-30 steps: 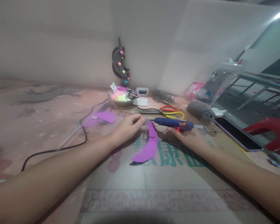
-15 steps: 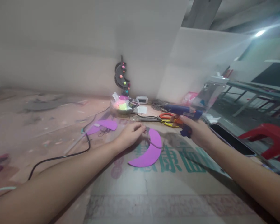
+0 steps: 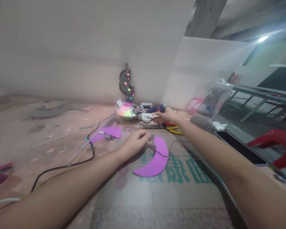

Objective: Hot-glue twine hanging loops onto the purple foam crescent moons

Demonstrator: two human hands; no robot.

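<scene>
On the printed cardboard sheet lies a purple foam crescent, with a thin grey cord running across it. My left hand is closed in a pinch at its upper tip, by a small grey piece; what exactly sits between the fingers is hidden. My right hand reaches to the back of the table, its fingers closed around a blue glue gun. A small red light shows on the gun, beside the metal bowl of coloured bits.
Red and yellow-handled tools lie below my right wrist. Another purple piece, a glue stick and a black cable are on the left. A decorated dark crescent stands against the wall. A phone lies right.
My right hand has carried the glue gun left and back, away from above the tools, to beside the bowl. My left hand stays at the crescent's tip. The view has shifted slightly.
</scene>
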